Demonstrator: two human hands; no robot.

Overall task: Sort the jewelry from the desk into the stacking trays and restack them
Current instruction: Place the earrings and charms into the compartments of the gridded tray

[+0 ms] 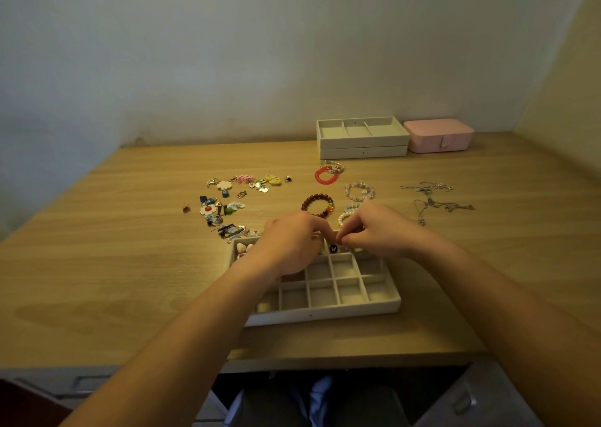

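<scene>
Early stages here. The grid tray (pixel 325 309) is set on the desk (pixel 130 264) right at the near edge, and both hands are held over its far row. The left hand (pixel 289 244) is curled down across the 11 o'clock corner of the tray. The right hand (pixel 374 231) is brought in from 1 o'clock, its fingers (pixel 343 238) drawn tightly together into a pinch. Whether anything is held by either hand cannot be told; whatever it may be is too small or hidden.

Little has been sorted. A black butterfly piece (pixel 333 248) is seen in a far-row compartment just under the pinch, and pale heart pieces (pixel 244 248) are lodged in the far left compartment. Most compartments nearer the person are seen bare.

Plenty is left. A scatter of charms and earrings (pixel 234 199) is spread at 11 o'clock from the tray, bracelets (pixel 318 205) are laid out at 12, and chains (pixel 435 199) are strewn at 2 o'clock. The stacked trays (pixel 362 142) are parked far off at 1 o'clock beside a pink box (pixel 439 135), the top one seemingly unfilled. Restacking, by this look, is a long way off.
</scene>
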